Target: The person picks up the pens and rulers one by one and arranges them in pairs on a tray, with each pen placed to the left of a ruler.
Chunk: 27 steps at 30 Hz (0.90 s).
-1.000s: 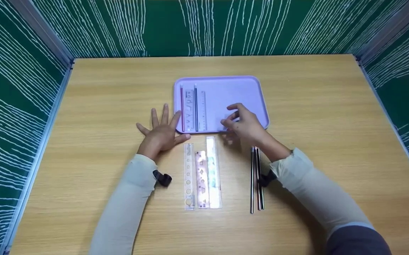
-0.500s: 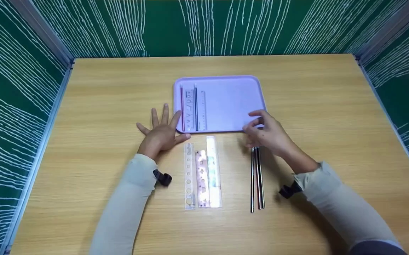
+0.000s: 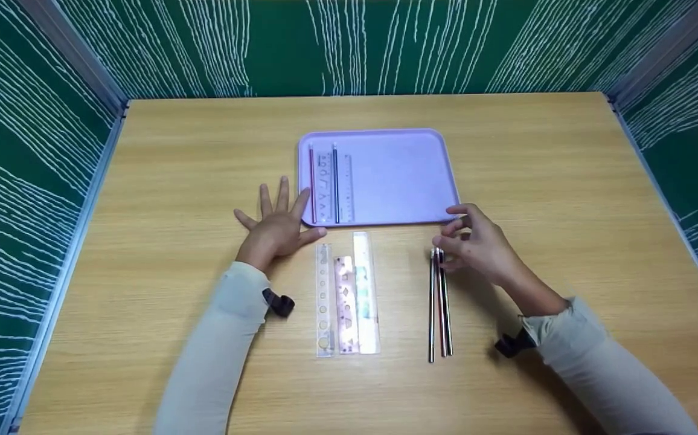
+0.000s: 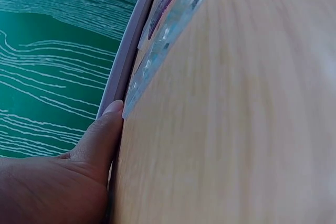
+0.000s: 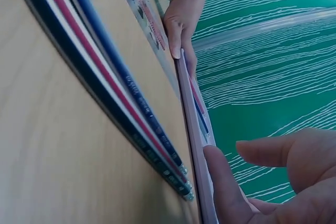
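Observation:
My left hand [image 3: 276, 234] lies with fingers spread at the near-left corner of the lilac tray [image 3: 403, 178], thumb along its near edge. Over the upper ends of three pencils [image 3: 432, 311] hovers my right hand [image 3: 482, 251], its fingers slightly bent. In the right wrist view the thumb and index finger stand apart with nothing between them, and the pencils [image 5: 123, 87] lie on the table beside the tray. At the tray's left side lie a red pencil [image 3: 313, 187], a clear stencil ruler [image 3: 323, 190], a dark pencil [image 3: 336, 187] and another clear ruler [image 3: 348, 190].
Between the hands, below the tray, three rulers lie side by side: a clear one with holes [image 3: 323, 302], a shorter pink one [image 3: 347, 308] and a longer shiny one [image 3: 366, 296]. Green panels with white lines [image 3: 379, 48] border the wooden table [image 3: 204, 145].
My right hand has moved right and toward me, from over the tray's near edge to the pencils' upper ends. The left hand stays in place.

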Available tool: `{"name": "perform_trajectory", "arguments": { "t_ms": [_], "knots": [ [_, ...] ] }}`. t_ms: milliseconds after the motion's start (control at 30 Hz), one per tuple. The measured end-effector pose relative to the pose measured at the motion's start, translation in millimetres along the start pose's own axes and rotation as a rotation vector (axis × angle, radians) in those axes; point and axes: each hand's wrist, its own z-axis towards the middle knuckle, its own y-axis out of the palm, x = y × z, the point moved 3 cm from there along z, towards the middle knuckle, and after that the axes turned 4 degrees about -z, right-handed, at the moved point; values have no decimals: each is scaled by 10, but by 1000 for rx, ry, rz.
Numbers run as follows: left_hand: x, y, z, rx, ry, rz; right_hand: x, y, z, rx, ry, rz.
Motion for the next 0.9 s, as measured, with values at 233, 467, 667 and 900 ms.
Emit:
{"name": "perform_trajectory", "arguments": {
  "t_ms": [233, 467, 667, 900],
  "knots": [
    [3, -9, -7, 3, 7, -4, 93, -43, -82, 9, 17, -57],
    [2, -5, -7, 3, 10, 7, 153, -54, -157, 28, 3, -160],
    [-2, 16, 15, -1, 4, 14, 207, -16, -196, 66, -45, -311],
    [-17, 31, 33, 10, 2, 11, 233, 72, -233, 95, -93, -461]
  ]
}}
